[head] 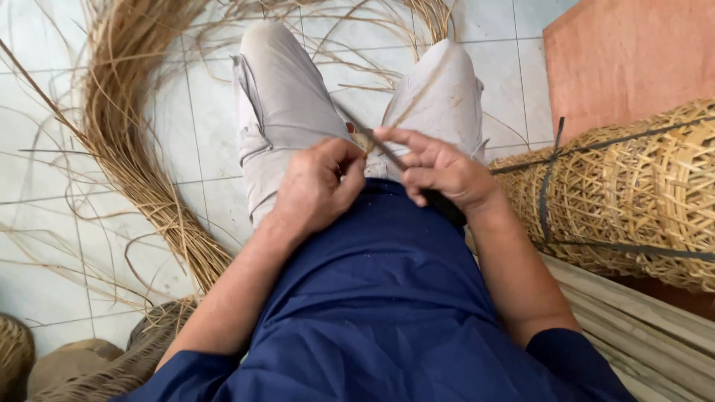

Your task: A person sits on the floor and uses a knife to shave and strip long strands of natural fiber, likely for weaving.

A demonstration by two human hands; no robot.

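Hands meet at the centre of the frame, above the lap of a seated person seen from their own head, looking down. Left hand (316, 186) is curled nearly into a fist, thumb pressed against the bent fingers, pinching the near end of a thin cane strip (414, 100) at the point where both hands touch. Right hand (439, 173) sits just beside it, fingers closed and stacked, clamped around a dark knife (387, 152) whose narrow blade slants up to the left, lying against the strip between the two thumbs. From that pinch the pale strip runs upward and to the right across the right knee, toward the top of the frame.

Both forearms come in from the bottom edge, out of a dark blue shirt (387, 298) that fills the lower middle. Light grey trousers (283, 104) cover the knees in the upper middle. White tiled floor (52, 223) lies on the left, with a long curved bundle of loose cane strands (126, 141) sweeping from the top left down toward the lower left. On the right edge rests a roll of woven cane webbing (640, 193), bound with dark straps, and behind it, upper right, a reddish-brown board (618, 59). Pale wooden slats (640, 327) lie at the lower right.
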